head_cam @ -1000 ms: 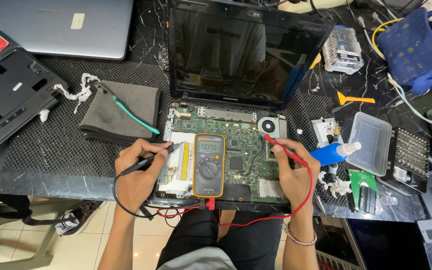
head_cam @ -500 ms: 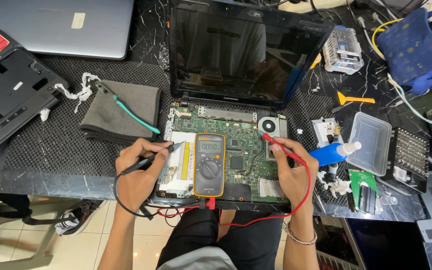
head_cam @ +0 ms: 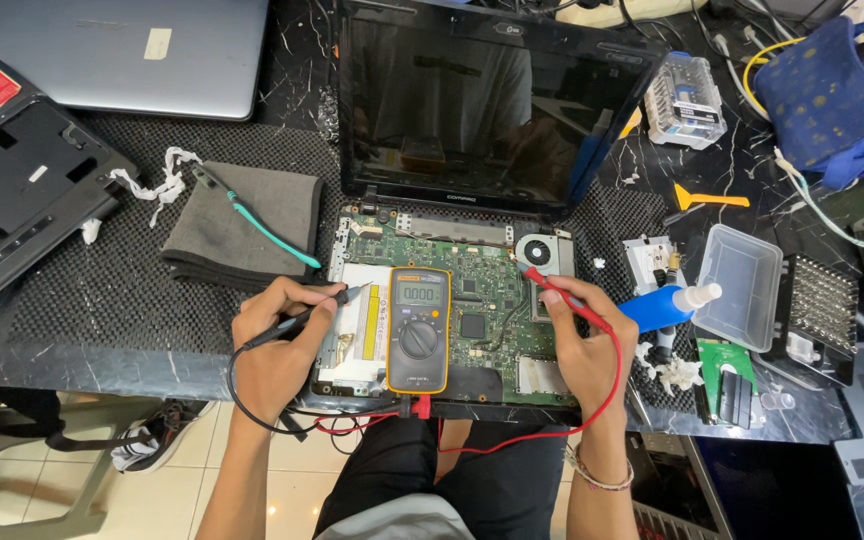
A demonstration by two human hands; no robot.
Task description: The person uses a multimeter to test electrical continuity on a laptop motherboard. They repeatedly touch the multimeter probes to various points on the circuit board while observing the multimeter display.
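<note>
Little had shifted since the earlier frames; left hand (head_cam: 277,345) pinched the black probe (head_cam: 317,312) by the drive bay, right hand (head_cam: 584,345) gripped the red probe (head_cam: 562,297) beside the fan (head_cam: 542,252), both angled to touch the motherboard (head_cam: 472,310); the multimeter (head_cam: 419,328) lay between them.

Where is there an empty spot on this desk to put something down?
Bare black dotted mat lies below the folded grey cloth, left of the left hand. The right side is crowded: clear plastic box, blue bottle, green circuit board. The yellow multimeter covers the opened laptop's board beside the right hand.
</note>
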